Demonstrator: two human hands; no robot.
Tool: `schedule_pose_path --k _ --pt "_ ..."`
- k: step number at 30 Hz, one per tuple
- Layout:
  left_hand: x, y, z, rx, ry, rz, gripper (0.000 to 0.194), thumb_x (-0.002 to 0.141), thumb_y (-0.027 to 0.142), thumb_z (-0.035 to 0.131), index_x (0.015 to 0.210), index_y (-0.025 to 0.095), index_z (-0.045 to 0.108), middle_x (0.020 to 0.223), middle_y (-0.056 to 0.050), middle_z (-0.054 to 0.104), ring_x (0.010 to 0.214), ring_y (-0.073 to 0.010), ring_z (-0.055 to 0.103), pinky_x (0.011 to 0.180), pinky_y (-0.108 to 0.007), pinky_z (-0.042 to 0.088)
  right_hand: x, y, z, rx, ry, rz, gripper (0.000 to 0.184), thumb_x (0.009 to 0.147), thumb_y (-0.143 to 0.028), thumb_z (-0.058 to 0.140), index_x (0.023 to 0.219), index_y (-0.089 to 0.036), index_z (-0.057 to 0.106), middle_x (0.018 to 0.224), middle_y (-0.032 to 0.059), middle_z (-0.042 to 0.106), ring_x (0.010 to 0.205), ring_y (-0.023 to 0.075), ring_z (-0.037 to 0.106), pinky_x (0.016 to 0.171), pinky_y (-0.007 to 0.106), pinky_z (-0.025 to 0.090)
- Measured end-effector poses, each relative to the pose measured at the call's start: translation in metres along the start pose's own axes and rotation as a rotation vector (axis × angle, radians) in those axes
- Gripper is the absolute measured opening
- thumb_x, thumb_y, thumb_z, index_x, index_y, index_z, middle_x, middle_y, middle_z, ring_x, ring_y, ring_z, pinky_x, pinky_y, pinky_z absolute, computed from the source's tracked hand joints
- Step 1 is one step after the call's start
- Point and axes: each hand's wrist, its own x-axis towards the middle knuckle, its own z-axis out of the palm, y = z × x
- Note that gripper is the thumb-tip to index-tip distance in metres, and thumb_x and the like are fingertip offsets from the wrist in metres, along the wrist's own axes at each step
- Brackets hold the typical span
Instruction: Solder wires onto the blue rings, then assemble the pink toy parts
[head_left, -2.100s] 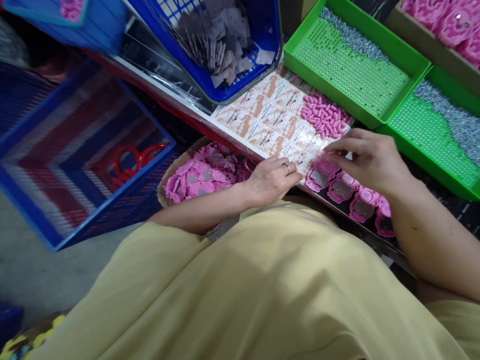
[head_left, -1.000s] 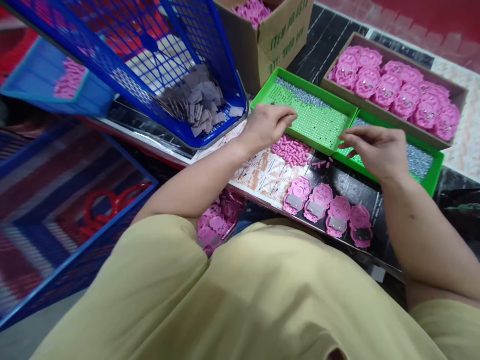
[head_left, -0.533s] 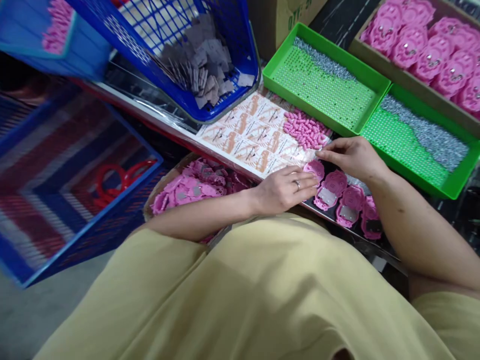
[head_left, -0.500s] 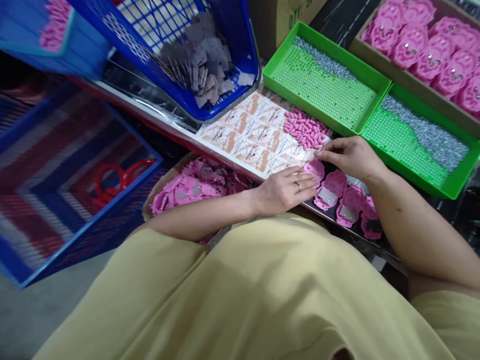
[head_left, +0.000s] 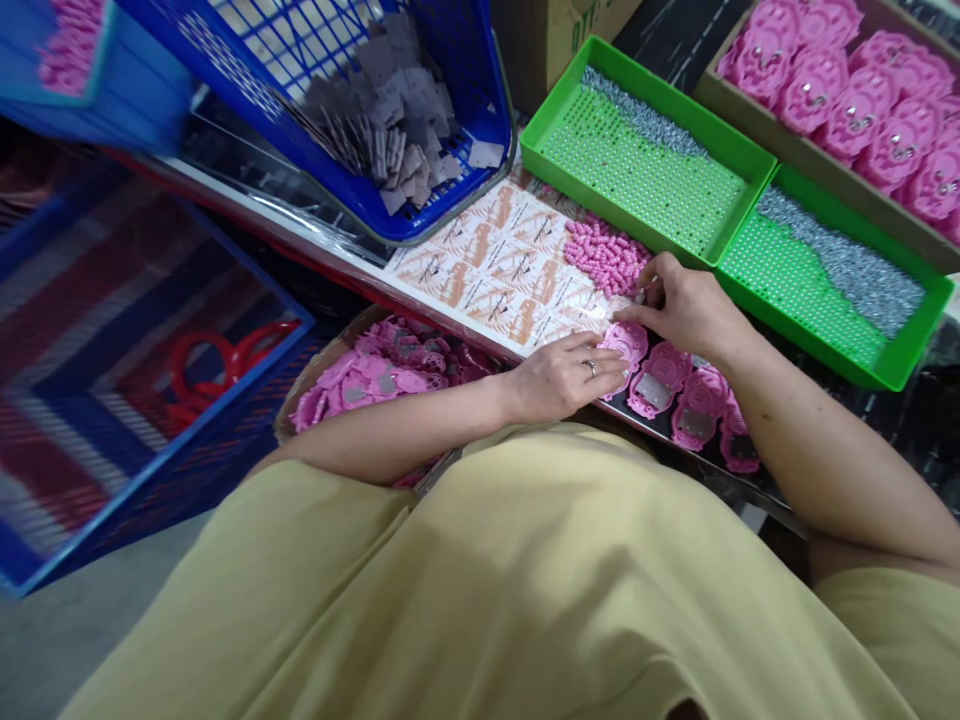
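My left hand point(head_left: 566, 378), with a ring on one finger, lies with fingers stretched out, their tips on a pink plastic casing point(head_left: 627, 345) at the table's front edge. My right hand point(head_left: 688, 305) is just beyond that casing, at the near edge of a pile of small pink bead-like parts point(head_left: 604, 255). Its thumb and fingers are bent together; what is between them, if anything, is too small to make out. Several more pink casings point(head_left: 697, 405) stand in a row to the right, some with grey plates point(head_left: 652, 392) inside. My right forearm partly covers the last one.
Two green trays point(head_left: 739, 235) of small metal pieces stand behind my right hand. Beyond is a carton point(head_left: 825, 165) of pink casings. A blue basket point(head_left: 450, 215) holds grey plates. Below the table edge are a container of pink parts point(head_left: 367, 375) and a blue crate point(head_left: 247, 440) with red rings.
My right hand has moved slightly up and back against the pile of pink parts, its fingers more bent. My left hand stays on the casing. The whole view has shifted a little.
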Motion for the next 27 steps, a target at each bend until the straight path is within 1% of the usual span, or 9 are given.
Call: schedule_pose_path --k 3,5,8,11,14,17,20,24,27 --pt "0.003 -0.001 -0.004 -0.094 -0.055 -0.047 0.029 0.099 0.012 0.044 0.107 0.018 0.072 0.117 -0.01 0.076 0.112 -0.0177 0.071 0.104 -0.04 0.053 -0.003 0.002 -0.002 0.084 0.077 0.033 0.036 0.067 -0.038 0.087 0.084 -0.018 0.063 0.06 -0.0028 0.059 0.052 0.0109 0.048 0.054 0.026 0.037" --pt "0.008 -0.002 -0.011 -0.195 -0.017 -0.119 0.028 0.098 0.014 0.047 0.105 0.019 0.073 0.115 -0.01 0.076 0.11 -0.0185 0.071 0.101 -0.04 0.054 -0.01 0.003 -0.009 0.15 0.177 0.028 0.031 0.074 -0.045 0.082 0.078 -0.019 0.064 0.061 -0.0011 0.06 0.054 0.0113 0.049 0.055 0.027 0.038" --pt "0.02 -0.003 -0.021 -0.432 0.121 -0.407 0.025 0.1 0.027 0.053 0.11 0.019 0.073 0.107 -0.01 0.076 0.1 -0.0178 0.071 0.088 -0.033 0.057 -0.03 0.003 -0.023 0.265 0.293 0.031 0.034 0.087 -0.054 0.065 0.079 -0.022 0.071 0.063 0.0016 0.063 0.055 0.0132 0.052 0.053 0.029 0.041" --pt "0.035 -0.002 -0.023 -0.814 0.135 -0.671 0.044 0.1 0.041 0.055 0.135 0.015 0.059 0.097 -0.008 0.076 0.085 -0.0149 0.072 0.075 -0.026 0.057 -0.053 0.0 -0.031 0.412 0.217 -0.041 0.035 0.084 -0.058 0.067 0.086 -0.024 0.077 0.073 0.0035 0.069 0.062 0.0152 0.06 0.057 0.03 0.047" --pt "0.049 0.001 -0.016 -1.074 0.067 -0.725 0.061 0.1 0.049 0.053 0.148 0.013 0.041 0.094 -0.008 0.077 0.079 -0.0145 0.073 0.071 -0.025 0.057 -0.069 -0.005 -0.028 0.549 0.14 -0.142 0.035 0.076 -0.054 0.078 0.092 -0.024 0.079 0.083 0.0046 0.073 0.071 0.0162 0.064 0.059 0.029 0.05" --pt "0.057 0.004 -0.01 -1.046 0.034 -0.695 0.063 0.102 0.053 0.048 0.151 0.015 0.035 0.096 -0.008 0.077 0.08 -0.0153 0.074 0.072 -0.026 0.058 -0.076 -0.004 -0.026 0.627 0.192 -0.166 0.027 0.073 -0.052 0.081 0.079 -0.026 0.079 0.08 0.0041 0.073 0.072 0.0174 0.065 0.062 0.032 0.053" --pt "0.057 0.007 -0.009 -0.808 0.029 -0.587 0.055 0.106 0.049 0.038 0.15 0.018 0.038 0.108 -0.009 0.077 0.093 -0.0169 0.075 0.082 -0.029 0.058 -0.076 0.011 -0.031 0.654 0.253 -0.028 0.024 0.073 -0.05 0.08 0.074 -0.026 0.078 0.076 0.0038 0.072 0.069 0.0175 0.064 0.062 0.033 0.055" --pt "0.048 0.014 -0.007 -0.306 -0.065 -0.169 0.037 0.103 0.043 0.048 0.125 0.019 0.065 0.125 -0.011 0.072 0.117 -0.0232 0.068 0.103 -0.041 0.051 -0.068 0.036 -0.034 0.623 0.179 0.183 0.031 0.072 -0.046 0.08 0.088 -0.02 0.078 0.064 0.0023 0.068 0.055 0.0139 0.059 0.051 0.028 0.048" --pt "0.042 0.018 0.0 -0.067 -0.172 0.056 0.036 0.098 0.04 0.057 0.118 0.013 0.068 0.125 -0.016 0.071 0.12 -0.0273 0.066 0.108 -0.047 0.047 -0.058 0.043 -0.029 0.533 0.092 0.198 0.031 0.069 -0.045 0.082 0.084 -0.017 0.077 0.064 0.0029 0.069 0.058 0.0146 0.061 0.055 0.028 0.048"
